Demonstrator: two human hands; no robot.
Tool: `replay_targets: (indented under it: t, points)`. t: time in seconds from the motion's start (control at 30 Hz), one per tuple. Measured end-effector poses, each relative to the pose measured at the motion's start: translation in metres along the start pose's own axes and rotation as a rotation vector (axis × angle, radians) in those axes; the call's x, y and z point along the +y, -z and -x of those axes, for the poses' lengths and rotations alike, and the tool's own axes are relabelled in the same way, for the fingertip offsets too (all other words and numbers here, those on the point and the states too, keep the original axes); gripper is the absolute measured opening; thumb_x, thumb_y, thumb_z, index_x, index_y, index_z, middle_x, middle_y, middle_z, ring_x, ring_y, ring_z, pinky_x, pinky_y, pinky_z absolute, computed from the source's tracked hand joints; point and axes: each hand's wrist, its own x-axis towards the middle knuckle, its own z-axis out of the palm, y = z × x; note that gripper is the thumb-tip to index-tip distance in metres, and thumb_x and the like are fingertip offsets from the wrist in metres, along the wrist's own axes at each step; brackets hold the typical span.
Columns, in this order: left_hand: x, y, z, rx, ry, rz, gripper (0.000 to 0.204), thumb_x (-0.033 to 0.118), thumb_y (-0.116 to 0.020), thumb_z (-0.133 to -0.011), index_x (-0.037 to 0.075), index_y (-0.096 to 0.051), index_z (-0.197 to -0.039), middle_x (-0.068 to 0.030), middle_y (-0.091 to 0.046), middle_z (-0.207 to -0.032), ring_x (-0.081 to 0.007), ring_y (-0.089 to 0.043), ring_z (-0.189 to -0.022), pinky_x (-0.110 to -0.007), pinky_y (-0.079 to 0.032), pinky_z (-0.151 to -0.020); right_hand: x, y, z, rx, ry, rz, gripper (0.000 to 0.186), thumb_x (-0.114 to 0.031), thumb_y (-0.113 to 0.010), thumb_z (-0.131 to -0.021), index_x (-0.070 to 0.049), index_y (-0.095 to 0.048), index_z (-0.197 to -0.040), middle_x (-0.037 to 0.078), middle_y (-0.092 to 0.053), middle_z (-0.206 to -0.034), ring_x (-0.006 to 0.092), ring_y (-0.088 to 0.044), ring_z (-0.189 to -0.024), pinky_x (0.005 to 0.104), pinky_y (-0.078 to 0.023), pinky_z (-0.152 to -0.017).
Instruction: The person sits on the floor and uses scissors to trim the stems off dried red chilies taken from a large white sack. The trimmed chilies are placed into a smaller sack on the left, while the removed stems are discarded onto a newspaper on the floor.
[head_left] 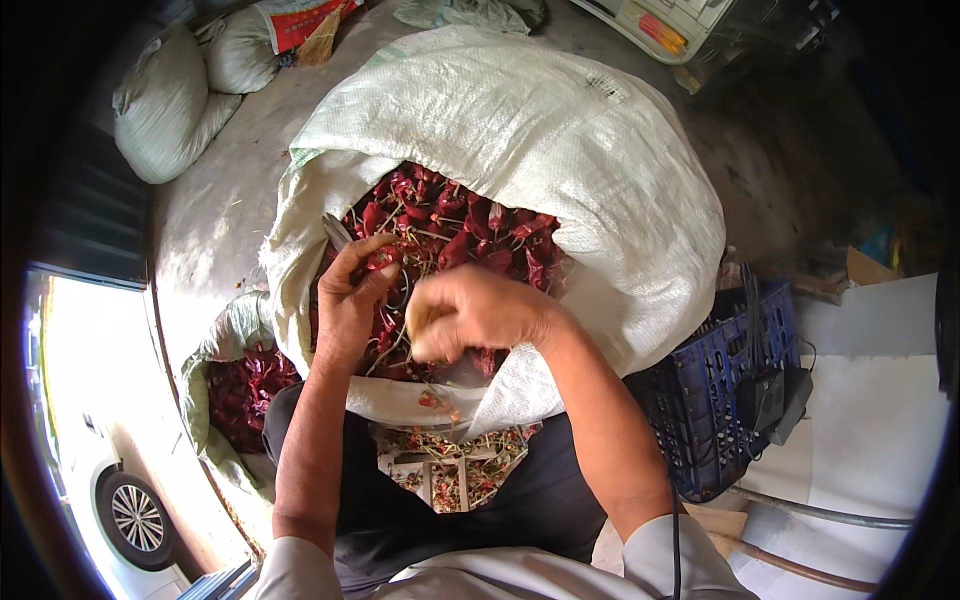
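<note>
A big white woven sack (560, 130) lies open before me, full of dried red chili peppers (480, 225) with stems. My left hand (350, 295) is over its left side, thumb and index finger closed around a dried red chili (381, 260). Beside those fingers a grey, blade-like metal piece (336, 232) sticks up; its other end is hidden. Close by on the right, my right hand (470, 310) is bent over the peppers with fingers curled. Motion blurs it, so anything in its fingers cannot be made out.
A smaller sack (200, 375) of red chilies stands at left. Stem scraps (490, 465) litter the floor between my knees. To the right is a blue plastic crate (690, 420) with a black box on its side. Filled white sacks (160, 110) and a broom (320, 40) are at far left.
</note>
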Motion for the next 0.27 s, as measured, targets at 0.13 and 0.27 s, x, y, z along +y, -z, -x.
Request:
replay_targets:
  t: [0.13,0.27]
  points:
    - [0.011,0.004,-0.002,0.027,0.030,0.140,0.038,0.000,-0.066,-0.091,0.008,-0.063,-0.129,0.0021,-0.065,-0.101,-0.0048,-0.056,-0.087,-0.019,-0.046,-0.075,0.002,-0.017,-0.014,0.147,-0.051,0.156,0.020,-0.020,-0.072,-0.091,-0.001,-0.068,-0.093,0.005,-0.069,-0.077,0.0097,-0.063,-0.065,0.0276,-0.052,-0.058]
    - [0.007,0.022,-0.005,0.034,0.026,-0.022,0.049,0.009,-0.074,-0.089,0.011,-0.059,-0.135,0.0000,-0.066,-0.105,-0.0078,-0.059,-0.093,-0.022,-0.048,-0.083,0.041,-0.019,-0.053,0.713,0.135,0.901,0.018,-0.022,-0.069,-0.092,-0.004,-0.067,-0.097,0.011,-0.075,-0.094,0.0318,-0.072,-0.080,0.0454,-0.055,-0.069]
